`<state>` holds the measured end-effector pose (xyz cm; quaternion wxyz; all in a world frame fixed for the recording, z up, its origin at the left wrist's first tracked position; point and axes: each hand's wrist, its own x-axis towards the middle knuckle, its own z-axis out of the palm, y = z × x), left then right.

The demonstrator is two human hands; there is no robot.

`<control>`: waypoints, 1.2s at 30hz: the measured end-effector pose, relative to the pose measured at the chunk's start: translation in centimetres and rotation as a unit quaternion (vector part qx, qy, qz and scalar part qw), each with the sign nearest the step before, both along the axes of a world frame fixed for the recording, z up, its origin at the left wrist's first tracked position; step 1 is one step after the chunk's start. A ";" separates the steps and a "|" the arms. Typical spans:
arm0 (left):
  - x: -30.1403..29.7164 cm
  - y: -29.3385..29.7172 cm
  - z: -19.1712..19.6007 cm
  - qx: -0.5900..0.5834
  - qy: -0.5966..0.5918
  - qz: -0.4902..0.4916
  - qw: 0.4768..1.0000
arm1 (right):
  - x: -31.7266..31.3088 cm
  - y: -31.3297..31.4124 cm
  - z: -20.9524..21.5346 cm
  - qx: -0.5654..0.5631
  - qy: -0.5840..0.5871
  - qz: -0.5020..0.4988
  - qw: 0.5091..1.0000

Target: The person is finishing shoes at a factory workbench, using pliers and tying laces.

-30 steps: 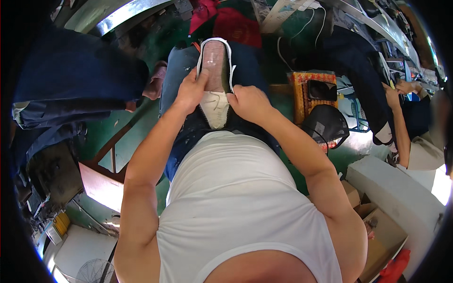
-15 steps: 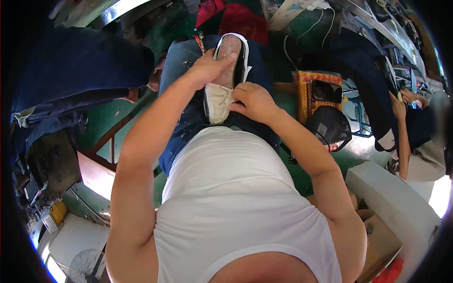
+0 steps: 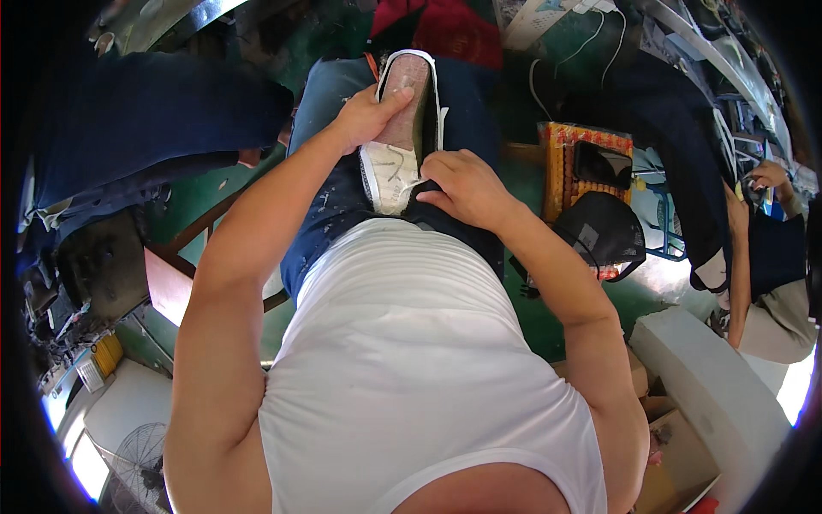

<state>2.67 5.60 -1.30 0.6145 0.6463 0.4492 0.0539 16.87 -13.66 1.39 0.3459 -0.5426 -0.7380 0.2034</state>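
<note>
While the left hand [image 3: 364, 120] clasps the white cloth shoe upper [image 3: 398, 128] on the lap, the right hand [image 3: 462, 184] pinches its heel; next probably needs a careful tug.

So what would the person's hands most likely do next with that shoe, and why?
Probably the right hand pulls or presses the white fabric at the heel end, while the left hand steadies the shoe. The shoe lies sole-up on the lap, the left hand grips its side, and the right fingers sit right at the loose-looking white edge.
</note>
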 end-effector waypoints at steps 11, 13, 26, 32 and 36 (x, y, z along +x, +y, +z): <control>3.7 4.0 0.2 -0.040 -0.010 -0.001 0.999 | 1.1 0.5 -0.4 -0.001 -0.019 0.052 0.998; 4.1 3.1 2.1 -0.103 -0.087 -0.042 0.990 | 1.5 0.4 0.1 0.000 0.037 0.024 0.999; -5.4 -0.8 11.6 0.006 -0.302 -0.018 0.953 | 15.8 20.2 11.8 0.205 -0.337 -0.308 0.866; -7.9 0.5 9.8 0.087 -0.213 -0.016 0.973 | 19.7 26.2 14.1 -0.080 -0.436 -0.256 0.859; -7.9 1.7 9.2 0.236 -0.186 -0.023 0.953 | 21.0 25.9 15.9 -0.107 -0.387 -0.190 0.896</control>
